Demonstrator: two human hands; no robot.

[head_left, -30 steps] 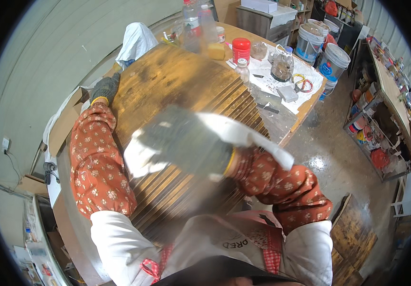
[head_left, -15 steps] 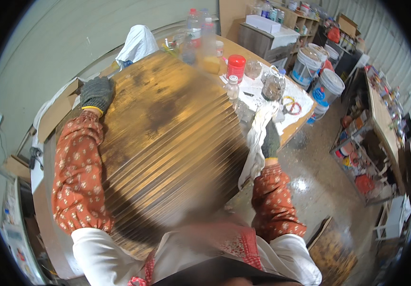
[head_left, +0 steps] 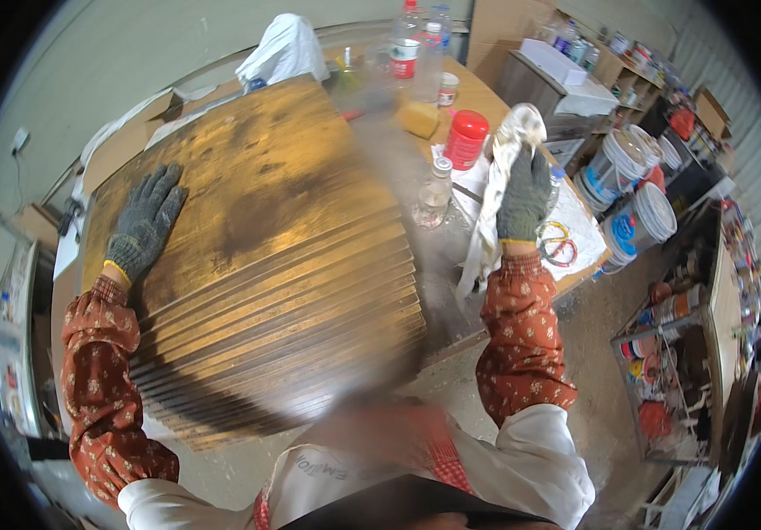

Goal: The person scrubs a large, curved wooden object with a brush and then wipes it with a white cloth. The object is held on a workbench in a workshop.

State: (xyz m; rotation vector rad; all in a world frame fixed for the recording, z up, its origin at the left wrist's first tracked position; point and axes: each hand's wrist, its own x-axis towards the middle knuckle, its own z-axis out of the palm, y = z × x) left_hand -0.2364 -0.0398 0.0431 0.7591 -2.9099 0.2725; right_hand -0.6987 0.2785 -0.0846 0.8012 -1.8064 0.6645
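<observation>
A golden-brown wooden panel (head_left: 301,172) with dark burnt-looking patches lies before me, its near half cut with parallel ribs. My left hand (head_left: 144,216), in a dark grey knit glove with yellow cuff trim, rests flat on the panel's left side, fingers slightly spread. Off the panel's right side, my right hand (head_left: 524,199), gloved alike, grips a white cloth (head_left: 492,216) that hangs down beside it and bunches above the fingers. A small glass bottle with a pale cap (head_left: 435,193) and a red-lidded jar (head_left: 466,140) stand between the cloth and the panel.
On the table's far part are a yellow sponge (head_left: 418,118), plastic bottles (head_left: 405,57) and a white-covered bundle (head_left: 283,51). Scissors with red and yellow handles (head_left: 559,246) lie on white paper at right. Paint buckets (head_left: 643,216) and a cluttered shelf (head_left: 676,353) stand beyond. A blur crosses the middle.
My left hand has gone from the panel's left edge to lying flat on its surface. The right hand has moved the cloth farther out, away from the panel's right edge. The view has shifted.
</observation>
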